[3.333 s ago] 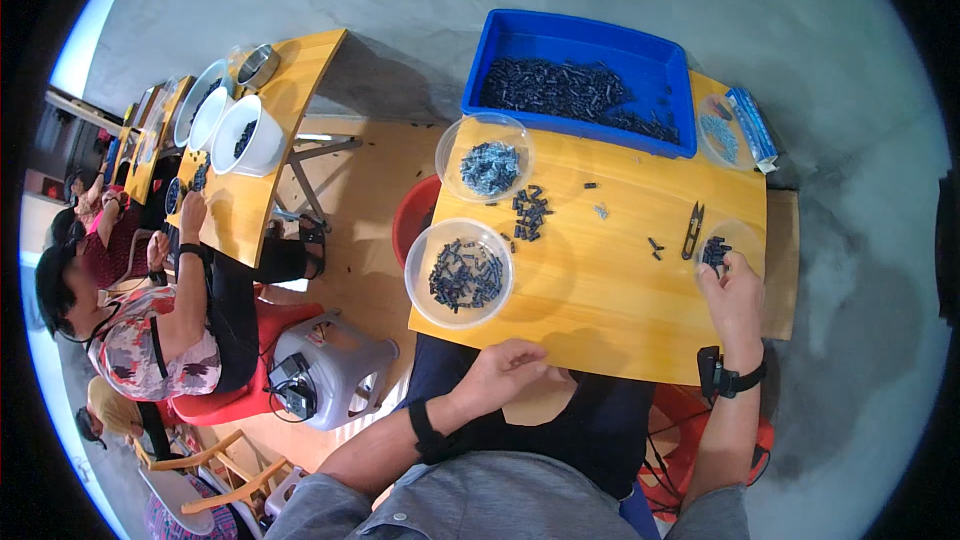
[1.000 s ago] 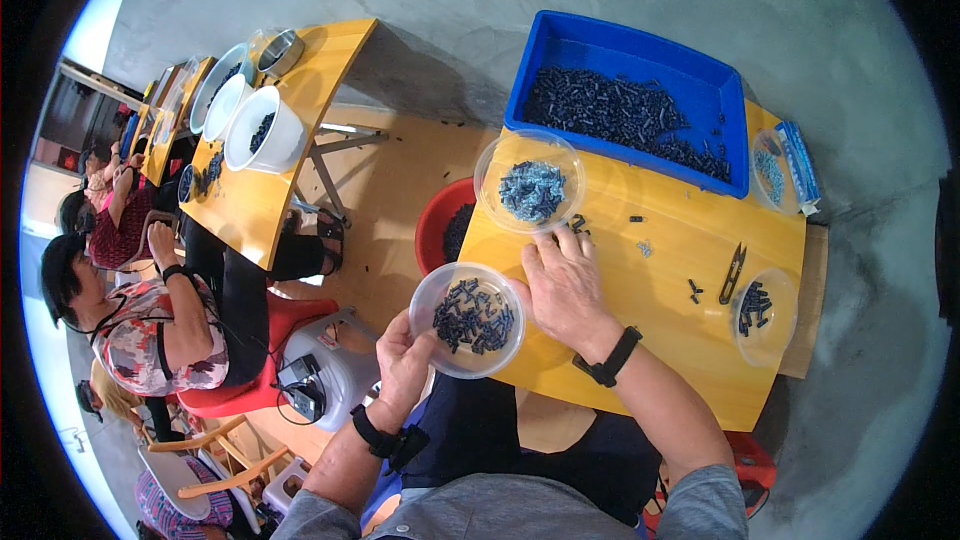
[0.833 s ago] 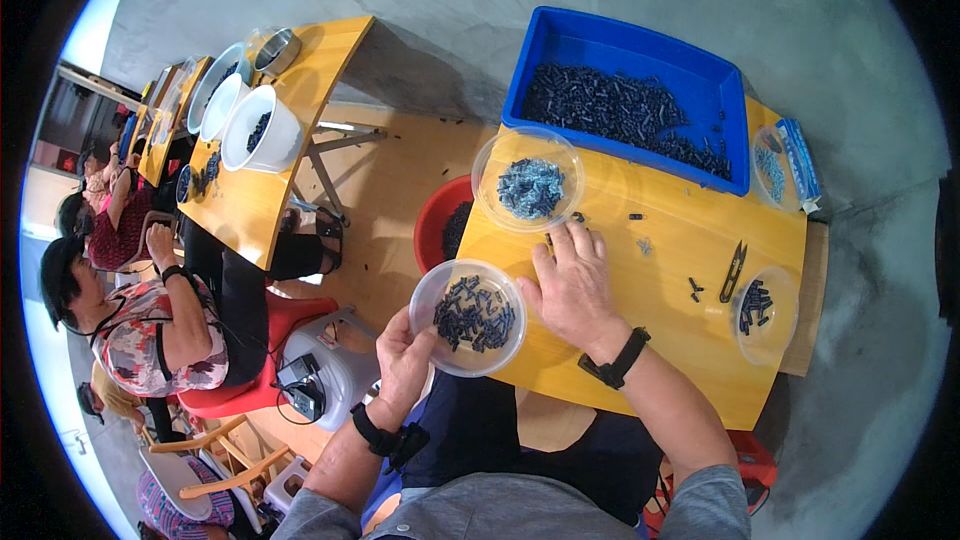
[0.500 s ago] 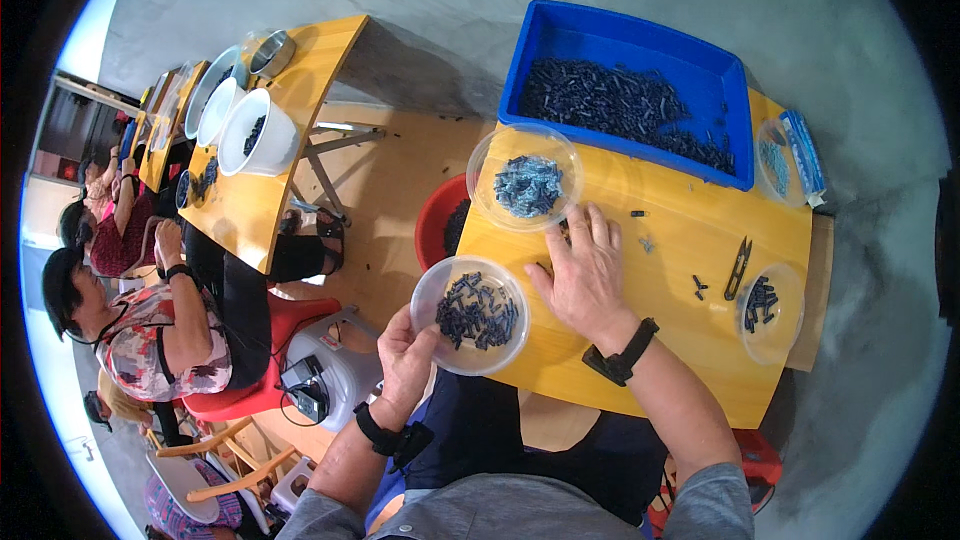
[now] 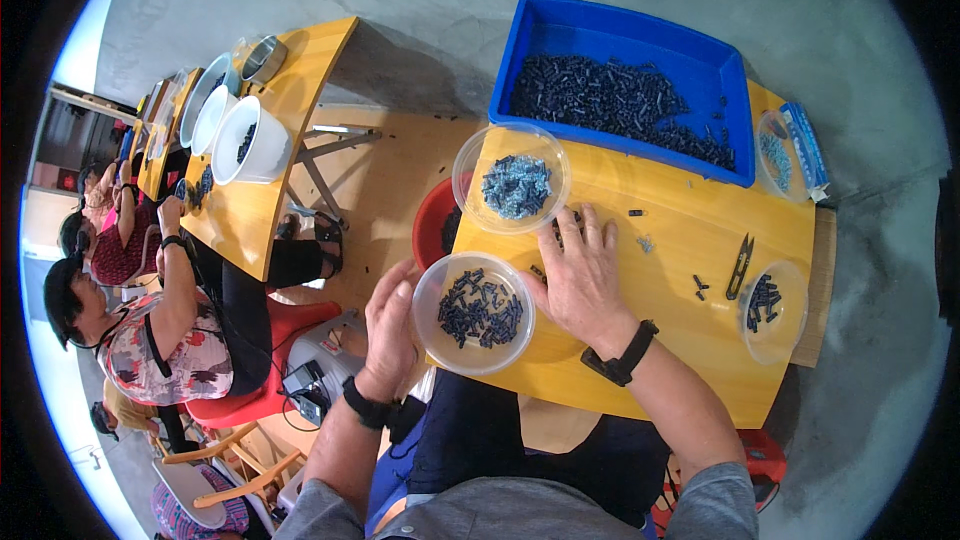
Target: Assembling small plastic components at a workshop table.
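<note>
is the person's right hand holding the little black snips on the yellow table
No, the right hand lies flat on the yellow table over small dark parts, while the black snips lie untouched farther right.

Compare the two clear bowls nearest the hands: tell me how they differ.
The near bowl holds dark, loosely scattered pieces; the far bowl holds a clumped heap of light blue-grey pieces. The near bowl hangs over the table edge with the left hand at its rim; the far bowl sits untouched against the blue bin. The right hand lies flat between them. Both are round, clear and similar in size.
</note>
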A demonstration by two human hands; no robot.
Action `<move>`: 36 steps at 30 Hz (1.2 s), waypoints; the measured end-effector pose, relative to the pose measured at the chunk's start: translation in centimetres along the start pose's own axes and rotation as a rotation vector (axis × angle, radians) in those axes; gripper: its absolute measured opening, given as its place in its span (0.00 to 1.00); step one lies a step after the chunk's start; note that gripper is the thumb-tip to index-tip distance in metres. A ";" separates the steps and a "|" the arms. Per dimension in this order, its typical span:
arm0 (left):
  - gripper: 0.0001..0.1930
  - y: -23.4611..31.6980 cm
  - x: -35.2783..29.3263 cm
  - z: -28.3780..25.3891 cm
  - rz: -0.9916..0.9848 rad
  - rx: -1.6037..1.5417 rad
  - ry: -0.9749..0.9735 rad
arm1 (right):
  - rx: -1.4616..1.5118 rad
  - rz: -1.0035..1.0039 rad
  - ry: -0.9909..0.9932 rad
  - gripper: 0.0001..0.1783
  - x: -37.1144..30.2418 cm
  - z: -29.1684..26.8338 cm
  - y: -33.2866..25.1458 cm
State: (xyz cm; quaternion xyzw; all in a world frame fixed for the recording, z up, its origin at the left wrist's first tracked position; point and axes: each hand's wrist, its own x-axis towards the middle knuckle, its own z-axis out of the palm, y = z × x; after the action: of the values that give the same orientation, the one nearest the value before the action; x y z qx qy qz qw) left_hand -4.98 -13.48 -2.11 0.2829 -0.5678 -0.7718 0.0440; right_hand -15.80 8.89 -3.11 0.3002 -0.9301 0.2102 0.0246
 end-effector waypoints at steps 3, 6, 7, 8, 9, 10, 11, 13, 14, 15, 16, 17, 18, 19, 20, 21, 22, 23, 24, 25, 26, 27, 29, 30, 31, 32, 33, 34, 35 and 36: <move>0.29 -0.7 3.9 -0.8 -0.020 0.042 -0.128 | -0.015 -0.017 0.015 0.33 0.1 0.1 0.3; 0.33 -0.7 5.9 -0.1 -0.088 0.019 -0.202 | 0.011 -0.036 0.022 0.31 0.1 0.3 0.4; 0.33 -0.6 6.4 0.2 -0.087 0.020 -0.203 | -0.006 -0.051 0.015 0.32 0.1 0.4 0.4; 0.36 -0.5 6.7 0.6 -0.130 0.019 -0.287 | -0.024 -0.066 0.008 0.32 0.1 0.4 0.5; 0.39 -0.4 7.0 1.1 -0.173 0.019 -0.370 | -0.027 -0.065 0.010 0.32 0.2 0.3 0.6; 0.39 -0.2 7.3 1.6 -0.172 0.018 -0.372 | -0.032 -0.061 0.011 0.32 0.2 0.3 0.6; 0.40 -0.1 7.7 2.1 -0.154 0.018 -0.398 | -0.036 -0.055 0.012 0.32 0.2 0.4 0.6; 0.44 0.4 8.2 3.2 -0.119 0.017 -0.450 | -0.037 -0.059 0.022 0.32 0.3 0.5 0.6; 0.46 0.6 8.3 3.7 -0.103 0.016 -0.475 | -0.036 -0.064 0.029 0.32 0.2 0.5 0.6; 0.48 0.8 8.5 4.0 -0.087 0.016 -0.500 | -0.035 -0.063 0.029 0.32 0.2 0.5 0.6; 0.48 1.0 8.5 4.2 -0.088 0.016 -0.500 | -0.038 -0.066 0.026 0.32 0.2 0.6 0.6; 0.48 1.3 8.6 4.5 -0.101 0.024 -0.507 | -0.042 -0.070 0.024 0.31 0.3 0.5 0.7; 0.48 1.6 8.5 4.8 -0.114 0.032 -0.513 | -0.042 -0.069 0.025 0.31 0.3 0.4 0.7; 0.48 1.7 8.3 5.1 -0.114 0.032 -0.514 | -0.043 -0.071 0.020 0.31 0.3 0.4 0.7; 0.48 1.8 8.1 5.4 -0.118 0.018 -0.539 | -0.042 -0.073 0.015 0.30 0.3 0.5 0.8; 0.48 1.8 7.8 5.7 -0.122 0.002 -0.564 | -0.042 -0.072 0.015 0.30 0.3 0.5 0.8; 0.48 1.9 7.5 6.0 -0.123 0.002 -0.564 | -0.038 -0.077 -0.001 0.29 0.4 0.5 0.8; 0.48 1.9 7.1 6.2 -0.140 -0.010 -0.563 | -0.030 -0.081 -0.016 0.28 0.3 0.4 0.9; 0.48 2.0 6.9 6.4 -0.157 -0.023 -0.563 | -0.026 -0.080 -0.017 0.28 0.3 0.4 0.9; 0.48 2.0 6.8 6.5 -0.159 -0.021 -0.562 | -0.044 -0.082 -0.024 0.27 0.3 0.4 1.0; 0.48 2.0 6.7 6.4 -0.166 -0.050 -0.565 | -0.065 -0.087 -0.034 0.26 0.2 0.3 1.0; 0.48 2.0 6.7 6.4 -0.173 -0.080 -0.567 | -0.066 -0.087 -0.037 0.26 0.1 0.3 1.1; 0.49 2.4 6.4 6.8 -0.184 -0.077 -0.573 | -0.057 -0.111 -0.012 0.23 -0.3 0.4 1.5; 0.49 2.5 6.3 6.9 -0.194 -0.072 -0.580 | -0.059 -0.111 -0.013 0.23 -0.5 0.5 1.7; 0.49 2.4 6.4 6.9 -0.194 -0.073 -0.582 | -0.050 -0.126 -0.015 0.21 -0.7 0.4 2.0; 0.49 2.3 6.5 6.7 -0.210 -0.095 -0.602 | -0.043 -0.142 -0.017 0.19 -0.9 0.3 2.2; 0.50 2.2 6.5 6.6 -0.227 -0.117 -0.622 | -0.045 -0.141 -0.017 0.19 -1.0 0.2 2.4; 0.50 2.3 6.4 6.6 -0.226 -0.119 -0.624 | -0.033 -0.158 -0.017 0.18 -1.2 0.2 2.6; 0.46 2.4 6.2 6.7 -0.200 -0.140 -0.610 | -0.022 -0.173 -0.018 0.17 -1.5 0.1 2.8; 0.42 2.4 6.2 6.8 -0.173 -0.161 -0.596 | -0.027 -0.171 -0.020 0.17 -1.8 0.1 3.1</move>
State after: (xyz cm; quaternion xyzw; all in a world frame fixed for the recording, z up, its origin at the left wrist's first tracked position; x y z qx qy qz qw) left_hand -14.05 -10.94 -0.99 0.0875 -0.4667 -0.8639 -0.1680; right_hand -16.09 12.09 -4.67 0.3800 -0.9041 0.1921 0.0373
